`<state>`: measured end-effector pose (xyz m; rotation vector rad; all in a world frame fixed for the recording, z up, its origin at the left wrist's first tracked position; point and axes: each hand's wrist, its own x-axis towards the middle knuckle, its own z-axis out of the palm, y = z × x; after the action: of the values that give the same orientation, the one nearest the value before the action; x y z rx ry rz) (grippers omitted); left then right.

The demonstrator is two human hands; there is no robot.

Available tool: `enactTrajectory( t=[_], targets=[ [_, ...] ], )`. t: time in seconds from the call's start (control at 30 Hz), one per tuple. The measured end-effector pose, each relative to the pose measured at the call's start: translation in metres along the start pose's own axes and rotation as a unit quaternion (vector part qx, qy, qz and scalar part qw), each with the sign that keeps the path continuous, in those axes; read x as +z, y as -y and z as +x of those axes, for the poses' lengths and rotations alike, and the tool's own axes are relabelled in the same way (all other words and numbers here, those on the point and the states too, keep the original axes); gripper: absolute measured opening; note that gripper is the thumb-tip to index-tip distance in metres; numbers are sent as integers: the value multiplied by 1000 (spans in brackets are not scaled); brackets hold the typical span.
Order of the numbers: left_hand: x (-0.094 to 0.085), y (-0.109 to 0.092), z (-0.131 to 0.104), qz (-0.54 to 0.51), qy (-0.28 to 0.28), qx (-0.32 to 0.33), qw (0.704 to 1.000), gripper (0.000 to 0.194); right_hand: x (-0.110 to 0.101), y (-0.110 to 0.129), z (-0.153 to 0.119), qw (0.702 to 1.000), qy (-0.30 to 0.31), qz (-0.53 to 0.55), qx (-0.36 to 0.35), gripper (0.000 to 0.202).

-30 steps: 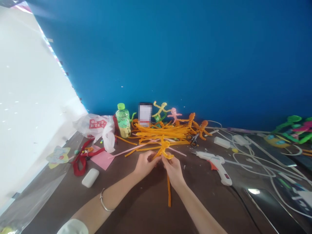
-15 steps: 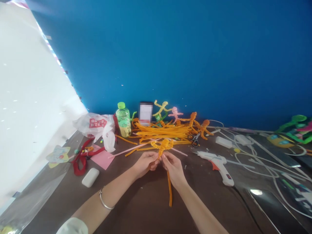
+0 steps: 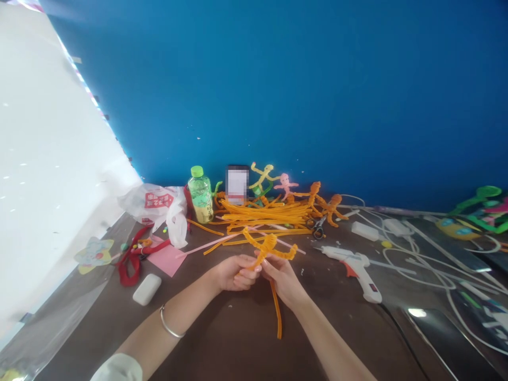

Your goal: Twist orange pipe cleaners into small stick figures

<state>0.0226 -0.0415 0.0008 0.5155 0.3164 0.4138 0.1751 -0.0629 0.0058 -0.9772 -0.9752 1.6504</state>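
Between my two hands is an orange pipe-cleaner figure (image 3: 268, 244) with a round coiled head and two arms reaching out sideways, tilted to the right. My left hand (image 3: 238, 272) pinches the figure's lower body. The fingers of my right hand (image 3: 282, 272) close on the body from the other side, just under the figure's right arm. A loose length of orange pipe cleaner (image 3: 277, 312) hangs below my right hand toward the table. What lies under the fingertips is hidden.
Behind my hands lies a heap of orange pipe cleaners (image 3: 265, 214), with scissors (image 3: 318, 230) at its right end. A green-capped bottle (image 3: 201, 196) stands left. A hot glue gun (image 3: 355, 270) and cables lie right. A white case (image 3: 147, 289) sits near my left forearm.
The figure has tipped to the right, and its arms, curled in before, now spread wide. My left fingers have shifted slightly on its body. The hanging length has barely moved.
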Motion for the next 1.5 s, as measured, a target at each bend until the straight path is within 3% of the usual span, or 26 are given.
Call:
enactTrajectory(
  t=[0.1,0.2,0.3,0.37,0.43,0.5,0.6,0.63,0.77,0.83,0.9,0.97,1.07,1.17,1.23,1.33,1.5],
  targets=[
    [0,-3,-3,-13,10,-43,999,12,-2,1,-2,999,19,-20,23,29],
    [3,-5,-1,-14,-12,-42,999,11,-3,0,-1,1000,10,-19,14,31],
    [4,-3,5,25,-72,11,997,18,-3,-1,3,1000,-10,-18,-13,30],
    [6,1,10,87,-127,89,984,27,-3,-1,6,999,-12,-21,-29,29],
    [7,6,13,172,-185,180,951,29,-4,-1,8,999,-18,-23,-43,29],
    [9,10,13,276,-244,244,897,30,-5,0,9,997,-52,-23,-56,29],
    [10,13,10,437,-321,310,781,31,-5,-1,9,992,-109,-30,-63,28],
    [10,14,10,464,-335,322,754,27,-4,-2,9,990,-120,-36,-63,28],
    [10,14,8,508,-333,338,719,6,-2,-7,9,981,-156,-78,-83,30],
    [12,12,8,520,-317,345,714,10,-2,-9,9,975,-169,-99,-100,29],
    [14,11,8,517,-308,341,722,20,-3,-9,9,973,-167,-113,-112,27],
    [14,10,10,488,-313,319,750,28,-4,-8,8,974,-153,-123,-116,25],
    [11,9,14,390,-299,270,828,32,-5,-5,8,977,-129,-128,-115,23],
    [8,7,15,246,-226,232,914,32,-4,-3,7,982,-121,-101,-107,24],
    [7,5,13,170,-172,205,948,26,-2,-3,7,985,-122,-73,-102,25],
    [8,3,9,86,-107,170,976,18,1,-3,6,989,-109,-30,-93,25],
    [10,3,6,-3,-28,119,993,11,2,-3,4,996,-50,30,-61,20]
  ],
)
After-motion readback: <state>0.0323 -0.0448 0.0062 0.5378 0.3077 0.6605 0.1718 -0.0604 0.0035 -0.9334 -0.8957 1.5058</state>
